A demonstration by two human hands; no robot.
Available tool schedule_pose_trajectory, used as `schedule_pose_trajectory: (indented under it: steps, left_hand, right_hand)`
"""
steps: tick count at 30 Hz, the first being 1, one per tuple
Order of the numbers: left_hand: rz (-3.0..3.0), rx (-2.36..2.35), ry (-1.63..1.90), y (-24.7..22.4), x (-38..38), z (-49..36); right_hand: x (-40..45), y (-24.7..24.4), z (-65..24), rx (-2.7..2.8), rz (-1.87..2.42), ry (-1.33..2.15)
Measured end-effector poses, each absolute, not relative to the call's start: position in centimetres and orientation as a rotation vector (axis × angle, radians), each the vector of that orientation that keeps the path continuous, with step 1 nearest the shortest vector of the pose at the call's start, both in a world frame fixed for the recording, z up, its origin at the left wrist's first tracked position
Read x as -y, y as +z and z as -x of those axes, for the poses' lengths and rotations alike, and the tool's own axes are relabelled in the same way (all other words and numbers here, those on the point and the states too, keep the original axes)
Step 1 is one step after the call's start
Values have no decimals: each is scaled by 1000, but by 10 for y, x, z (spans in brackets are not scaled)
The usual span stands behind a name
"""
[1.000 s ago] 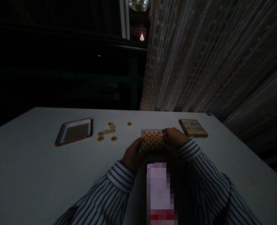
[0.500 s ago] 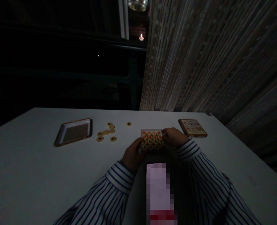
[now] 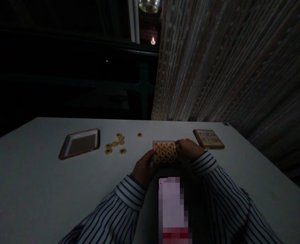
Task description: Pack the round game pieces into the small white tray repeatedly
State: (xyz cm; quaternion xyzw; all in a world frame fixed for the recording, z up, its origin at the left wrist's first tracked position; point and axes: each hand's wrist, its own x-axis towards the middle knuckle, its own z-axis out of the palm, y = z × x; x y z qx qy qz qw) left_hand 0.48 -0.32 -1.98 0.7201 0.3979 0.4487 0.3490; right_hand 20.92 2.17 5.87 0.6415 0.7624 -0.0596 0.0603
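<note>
A small clear-edged box point(image 3: 164, 141) full of round Chinese chess pieces point(image 3: 164, 154) is at the middle of the table. Its pieces lie in rows, red characters in the upper rows and black ones in the lower. My left hand point(image 3: 145, 166) grips the box's left side, thumb near the front corner. At the far right corner, the bent fingers of my right hand point(image 3: 189, 148) hold the box and touch the pieces beside its edge. The right fingertips are partly hidden and dim. Several loose chess pieces point(image 3: 115, 144) lie to the left, some face down.
An open shallow tray-like lid point(image 3: 98, 139) lies on the white table point(image 3: 45, 183) at left. A flat printed case point(image 3: 209, 139) rests at right. In front of me is a lit phone point(image 3: 174, 203), its screen blurred. A string curtain point(image 3: 190, 67) hangs behind the table.
</note>
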Motion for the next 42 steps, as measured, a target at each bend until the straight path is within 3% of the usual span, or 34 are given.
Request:
schedule_pose_trajectory:
  steps: [42]
  left_hand:
    - [-1638,-1373,1380,15,9,2]
  right_hand:
    - [-2,92,-200,-2470,-2070,13]
